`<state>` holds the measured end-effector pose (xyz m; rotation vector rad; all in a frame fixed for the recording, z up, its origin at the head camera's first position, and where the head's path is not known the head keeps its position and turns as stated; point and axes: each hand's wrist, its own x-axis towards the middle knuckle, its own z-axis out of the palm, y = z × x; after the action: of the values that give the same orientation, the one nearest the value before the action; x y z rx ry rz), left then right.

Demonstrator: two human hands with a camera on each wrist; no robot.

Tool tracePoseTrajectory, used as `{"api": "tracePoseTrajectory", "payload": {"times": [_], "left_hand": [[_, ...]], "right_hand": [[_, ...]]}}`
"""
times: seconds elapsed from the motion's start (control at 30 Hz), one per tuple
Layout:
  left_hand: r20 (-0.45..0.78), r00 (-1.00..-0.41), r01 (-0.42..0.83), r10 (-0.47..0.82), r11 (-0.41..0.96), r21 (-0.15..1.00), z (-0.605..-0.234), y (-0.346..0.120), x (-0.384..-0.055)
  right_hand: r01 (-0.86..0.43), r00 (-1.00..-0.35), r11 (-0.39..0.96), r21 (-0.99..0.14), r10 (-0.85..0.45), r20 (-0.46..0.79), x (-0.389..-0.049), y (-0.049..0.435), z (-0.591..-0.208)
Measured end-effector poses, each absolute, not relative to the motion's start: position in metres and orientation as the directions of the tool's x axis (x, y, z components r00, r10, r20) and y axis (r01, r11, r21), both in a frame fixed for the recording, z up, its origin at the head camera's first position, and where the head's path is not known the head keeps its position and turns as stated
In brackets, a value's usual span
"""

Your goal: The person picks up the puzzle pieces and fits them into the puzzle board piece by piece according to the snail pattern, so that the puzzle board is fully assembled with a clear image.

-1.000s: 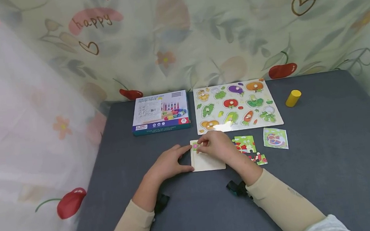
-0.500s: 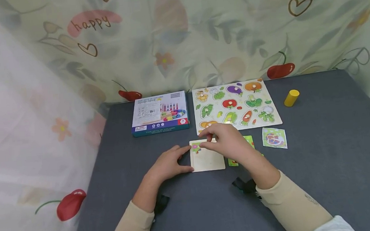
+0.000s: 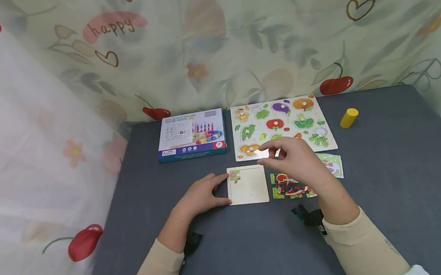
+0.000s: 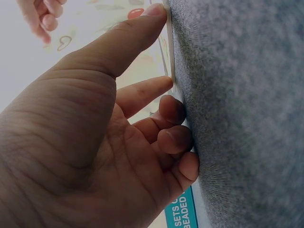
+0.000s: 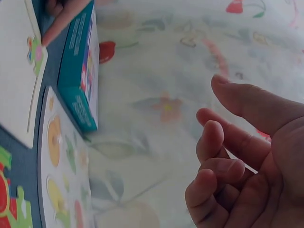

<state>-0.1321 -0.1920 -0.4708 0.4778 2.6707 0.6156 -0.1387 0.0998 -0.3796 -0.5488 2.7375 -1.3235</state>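
Observation:
A pale wooden puzzle tray (image 3: 253, 192) lies on the table with one green and pink puzzle piece (image 3: 234, 176) in its upper left corner. My left hand (image 3: 203, 194) touches the tray's left edge, index finger and thumb extended and apart, the other fingers loosely bent. My right hand (image 3: 294, 159) hovers above and right of the tray, holding nothing; a gap shows between thumb and index finger in the right wrist view. Below it, several loose puzzle pieces (image 3: 285, 190) in red and green lie right of the tray, partly hidden by the hand.
Behind the tray lies a vegetable peg board (image 3: 264, 122), with a boxed bead set (image 3: 190, 135) to its left. A small picture card (image 3: 333, 165) sits right of the pieces, partly covered by the right hand. A yellow cylinder (image 3: 349, 118) stands at the back right.
My right hand has left the piece in the tray's corner and moved right and up, over the loose pieces. The left hand stays at the tray's edge.

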Motion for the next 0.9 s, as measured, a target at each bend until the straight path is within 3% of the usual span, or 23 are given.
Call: {"api": "tracePoseTrajectory", "payload": {"times": [0.9], "left_hand": [[-0.282, -0.877, 0.228, 0.390, 0.853, 0.470, -0.470, -0.192, -0.132]], "right_hand": [[-0.123, -0.938, 0.620, -0.775, -0.327, -0.113, -0.180, 0.155, -0.421]]}}
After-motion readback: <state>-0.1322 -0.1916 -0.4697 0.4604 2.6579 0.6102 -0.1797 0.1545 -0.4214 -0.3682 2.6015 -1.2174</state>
